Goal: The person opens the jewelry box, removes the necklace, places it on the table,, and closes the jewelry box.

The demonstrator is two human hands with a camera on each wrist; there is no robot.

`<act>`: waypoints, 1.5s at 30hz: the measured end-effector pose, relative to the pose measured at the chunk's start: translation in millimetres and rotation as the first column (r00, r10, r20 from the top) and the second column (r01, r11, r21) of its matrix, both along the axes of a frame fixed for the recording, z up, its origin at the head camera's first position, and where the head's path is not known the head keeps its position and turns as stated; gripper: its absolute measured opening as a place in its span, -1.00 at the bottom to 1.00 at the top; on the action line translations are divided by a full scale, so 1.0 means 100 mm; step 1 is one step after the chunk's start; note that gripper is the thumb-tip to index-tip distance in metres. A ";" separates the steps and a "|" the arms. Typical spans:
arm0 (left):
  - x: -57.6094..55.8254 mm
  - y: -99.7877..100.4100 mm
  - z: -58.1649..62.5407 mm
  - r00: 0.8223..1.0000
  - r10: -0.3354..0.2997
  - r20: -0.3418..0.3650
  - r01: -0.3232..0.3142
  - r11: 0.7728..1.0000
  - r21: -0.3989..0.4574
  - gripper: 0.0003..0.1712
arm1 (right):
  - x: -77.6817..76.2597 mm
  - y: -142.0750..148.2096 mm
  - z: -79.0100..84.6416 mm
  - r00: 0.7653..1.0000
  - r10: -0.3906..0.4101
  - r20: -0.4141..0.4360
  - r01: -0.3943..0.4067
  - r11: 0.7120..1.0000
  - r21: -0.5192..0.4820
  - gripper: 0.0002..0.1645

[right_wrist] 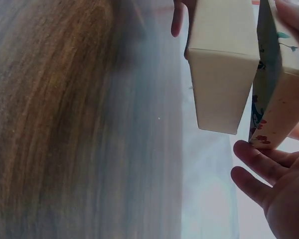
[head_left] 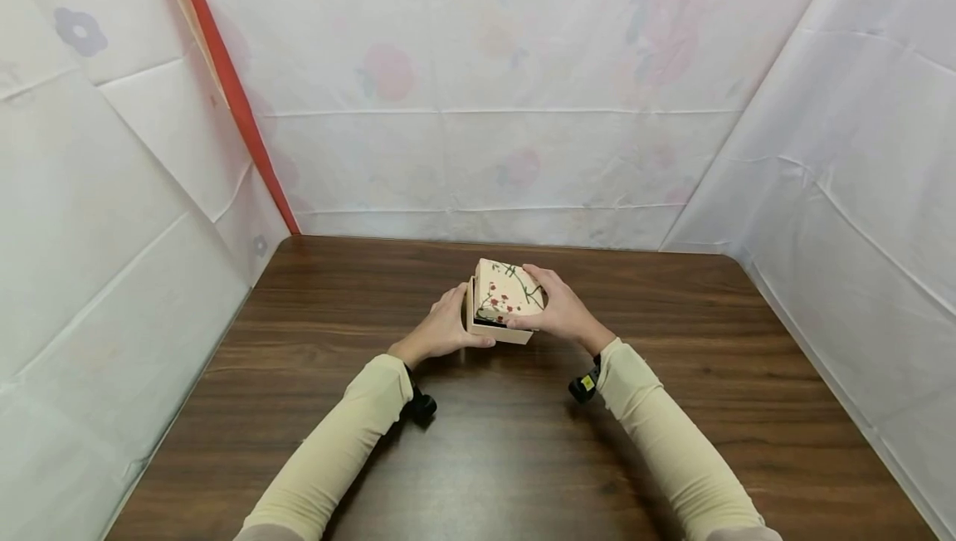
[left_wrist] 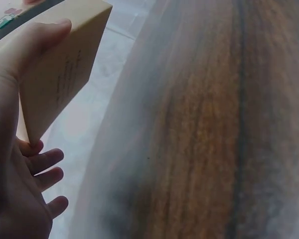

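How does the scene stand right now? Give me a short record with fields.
left hand: holds the plain box base
right hand: holds the flowered lid
lid fit: not closed; gap to the base visible in right wrist view
print on base: small dark lines, too blurred to read
table: brown, wood-grained
backdrop: pale printed sheeting

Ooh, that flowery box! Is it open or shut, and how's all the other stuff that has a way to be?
Flowered lid: partly lifted, with a gap between it and the base
Box base: partly uncovered, held
Left hand: gripping the box base
Right hand: gripping the flowered lid
Cream sleeves: covering the forearms, hands bare
White sheet: hanging behind the table, creased
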State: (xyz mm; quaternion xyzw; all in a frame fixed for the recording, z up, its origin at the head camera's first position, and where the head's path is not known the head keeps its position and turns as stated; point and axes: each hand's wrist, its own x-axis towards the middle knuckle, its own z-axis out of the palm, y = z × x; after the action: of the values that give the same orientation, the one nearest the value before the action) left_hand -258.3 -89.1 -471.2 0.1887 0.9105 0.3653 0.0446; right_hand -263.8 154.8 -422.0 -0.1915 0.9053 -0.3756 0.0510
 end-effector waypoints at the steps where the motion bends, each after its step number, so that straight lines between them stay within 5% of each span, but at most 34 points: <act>1: 0.00 0.00 0.00 1.000 0.002 0.003 -0.002 1.000 -0.001 0.29 | 0.00 0.00 0.00 1.000 0.000 0.004 0.000 1.000 0.001 0.31; 45: 0.03 -0.02 -0.04 0.999 0.035 0.005 -0.035 0.999 0.027 0.30 | -0.09 0.20 0.09 0.999 -0.044 -0.011 0.045 0.999 0.028 0.33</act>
State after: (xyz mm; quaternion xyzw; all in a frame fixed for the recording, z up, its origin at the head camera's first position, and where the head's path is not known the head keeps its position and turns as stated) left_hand -255.2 -91.1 -475.0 0.1726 0.9085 0.3788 0.0375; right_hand -273.1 175.1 -412.9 -0.1724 0.9149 -0.3627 0.0407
